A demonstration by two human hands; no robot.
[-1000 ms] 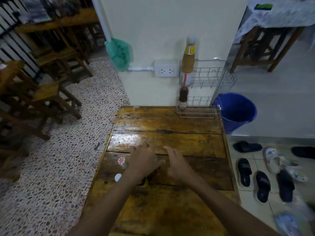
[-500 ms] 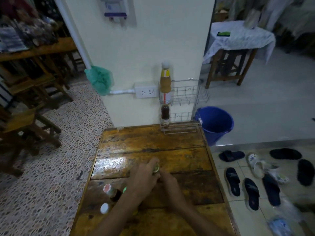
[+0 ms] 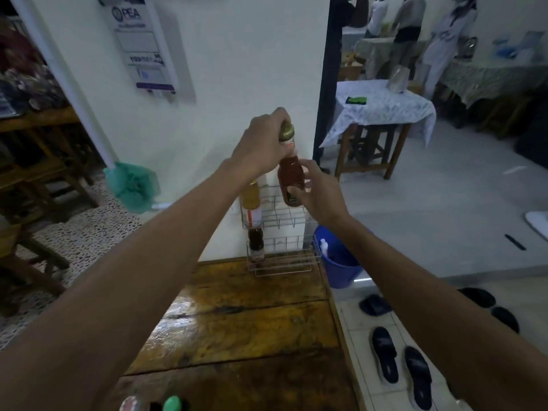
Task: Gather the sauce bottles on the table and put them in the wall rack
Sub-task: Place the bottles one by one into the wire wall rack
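I hold a red sauce bottle (image 3: 291, 176) with a gold cap upright above the upper tier of the wire wall rack (image 3: 284, 218). My left hand (image 3: 261, 146) grips its cap and neck from above. My right hand (image 3: 318, 188) holds its lower body. An orange sauce bottle (image 3: 251, 200) stands in the upper tier at the left. A dark bottle (image 3: 256, 244) stands in the lower tier. Two more bottle tops, pink (image 3: 130, 405) and green (image 3: 172, 404), show at the near edge of the wooden table (image 3: 237, 327).
A blue bucket (image 3: 341, 262) sits on the floor right of the rack. Several sandals (image 3: 385, 354) lie on the tiles at the right. A green bag (image 3: 132, 185) hangs on the wall pipe. Wooden chairs (image 3: 32, 173) stand at the left. People stand at the far back.
Both hands have lifted from the table up to the rack, carrying the red sauce bottle. The view has tilted upward toward the wall.
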